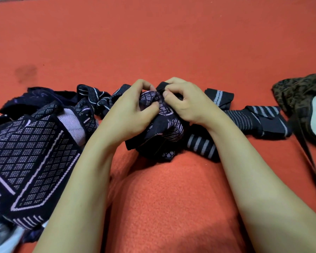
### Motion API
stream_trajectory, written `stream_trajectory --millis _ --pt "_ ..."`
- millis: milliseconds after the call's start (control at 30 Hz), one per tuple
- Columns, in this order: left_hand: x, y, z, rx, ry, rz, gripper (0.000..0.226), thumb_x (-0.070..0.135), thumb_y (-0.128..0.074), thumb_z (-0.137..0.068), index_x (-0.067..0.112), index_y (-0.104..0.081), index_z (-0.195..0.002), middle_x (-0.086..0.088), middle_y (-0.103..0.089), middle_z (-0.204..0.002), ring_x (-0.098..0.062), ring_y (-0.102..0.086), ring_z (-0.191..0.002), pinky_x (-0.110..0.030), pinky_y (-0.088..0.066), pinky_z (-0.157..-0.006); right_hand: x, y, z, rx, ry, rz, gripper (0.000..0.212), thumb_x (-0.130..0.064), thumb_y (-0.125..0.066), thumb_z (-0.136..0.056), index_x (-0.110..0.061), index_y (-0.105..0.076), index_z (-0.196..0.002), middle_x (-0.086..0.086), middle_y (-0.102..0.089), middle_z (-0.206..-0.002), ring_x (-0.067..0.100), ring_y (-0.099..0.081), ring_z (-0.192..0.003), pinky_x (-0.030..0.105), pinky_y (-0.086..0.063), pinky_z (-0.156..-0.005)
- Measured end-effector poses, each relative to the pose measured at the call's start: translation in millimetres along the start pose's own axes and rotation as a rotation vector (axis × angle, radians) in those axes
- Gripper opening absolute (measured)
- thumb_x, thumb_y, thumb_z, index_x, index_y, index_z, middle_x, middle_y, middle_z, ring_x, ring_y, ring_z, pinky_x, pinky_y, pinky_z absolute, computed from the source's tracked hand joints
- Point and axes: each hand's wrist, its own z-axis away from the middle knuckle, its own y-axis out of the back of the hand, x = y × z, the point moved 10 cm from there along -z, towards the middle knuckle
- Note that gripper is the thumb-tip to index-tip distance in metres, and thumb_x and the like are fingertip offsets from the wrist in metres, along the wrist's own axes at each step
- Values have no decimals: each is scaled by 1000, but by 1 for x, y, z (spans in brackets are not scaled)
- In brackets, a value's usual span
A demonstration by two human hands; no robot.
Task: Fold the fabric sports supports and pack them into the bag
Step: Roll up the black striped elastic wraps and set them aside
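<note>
You are looking down at an orange-red blanket [153, 42] spread in front of you, with both bare forearms reaching forward to its middle. Between your hands sits a dark navy fabric support [157, 128] patterned with pale dotted diamonds and thin stripes; it is bunched into a rough bundle, its long axis running from near you away towards the far side, its near end resting on the blanket. Your left hand [130, 108] grips the bundle's left side, fingers [144, 86] curled tightly over the top edge and the thumb pressed into the cloth. Your right hand [186, 103] pinches the top right edge of the same support, fingers curled closed and the thumb tip pressed against the fabric. The two hands nearly touch above the bundle. To your left lies a loose heap of unfolded supports [35, 147] in the same navy and pale pattern, the largest spread flat and slanting towards you. To the right, just beside your right wrist, lie folded striped supports [259, 119], lying roughly left to right in a row, with one more small folded piece [219, 97] behind them. At the far right edge lies a brown patterned bag [303, 90], its mouth open towards you and showing a pale lining; something small and greenish shows inside, but you cannot tell what it is.
</note>
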Motion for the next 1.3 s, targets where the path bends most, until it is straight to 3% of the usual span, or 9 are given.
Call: stream_trajectory --millis 133,300,400,600,800,1000,1100,1200,1300 --pt "1 -3 3 -40 -31 62 15 27 -61 -97 21 -58 -110 -4 -68 -88 -17 -58 -76 -47 -51 -78 11 1 2 56 -101 -114 36 -11 -53 -98 -5 -53 -62 7 -63 -97 3 -52 -74 24 -39 -72" --pt "-4 3 4 -41 14 136 12 20 -64 -103 12 -56 -106 4 -64 -87 -9 -56 -80 -36 -47 -77 15 -1 2 57 -178 -236 37 -15 -54 -97 1 -54 -65 4 -59 -89 3 -50 -74 24 -38 -70" --pt "-2 11 1 78 84 -24 29 30 -71 -98 20 -48 -113 9 -63 -106 -9 -60 -95 -31 -47 -87 20 6 0 155 -190 -365 37 -26 -54 -92 3 -56 -69 15 -56 -89 14 -52 -81 42 -43 -79" --pt "34 35 14 348 73 -458 56 58 -75 -84 24 -45 -115 0 -36 -117 -26 -40 -116 -42 -38 -94 20 16 2 186 -181 -352 43 -25 -55 -95 -30 -57 -53 -7 -54 -82 8 -52 -78 33 -39 -77" --pt "20 3 12 92 212 -531 59 84 -57 -79 28 -53 -95 4 -56 -97 -24 -59 -95 -41 -46 -75 15 11 2 116 -137 -383 34 -23 -54 -97 -15 -59 -64 -5 -55 -87 4 -53 -81 28 -40 -79" --pt "16 -6 9 84 178 -552 47 74 -54 -90 27 -51 -95 6 -58 -96 -26 -62 -96 -44 -51 -76 12 3 2 45 -115 -397 38 -16 -50 -105 -10 -56 -67 -6 -54 -95 2 -52 -86 20 -39 -79" --pt "17 -12 10 74 153 -573 41 68 -50 -96 27 -48 -102 3 -48 -103 -31 -60 -100 -45 -50 -78 12 0 1 42 -104 -375 38 -22 -49 -104 -4 -59 -71 0 -53 -97 6 -52 -91 28 -41 -86" --pt "15 -18 7 35 102 -564 23 50 -50 -103 28 -51 -109 2 -43 -100 -30 -58 -98 -43 -48 -76 15 -2 0 38 -119 -386 38 -25 -49 -103 -20 -63 -67 0 -53 -98 7 -53 -91 33 -42 -88" --pt "16 -21 3 -46 -14 -419 16 40 -49 -105 32 -48 -91 4 -41 -90 -18 -53 -86 -41 -43 -76 16 0 1 14 -109 -346 40 -28 -48 -103 -1 -57 -74 5 -46 -94 13 -47 -87 39 -40 -84"
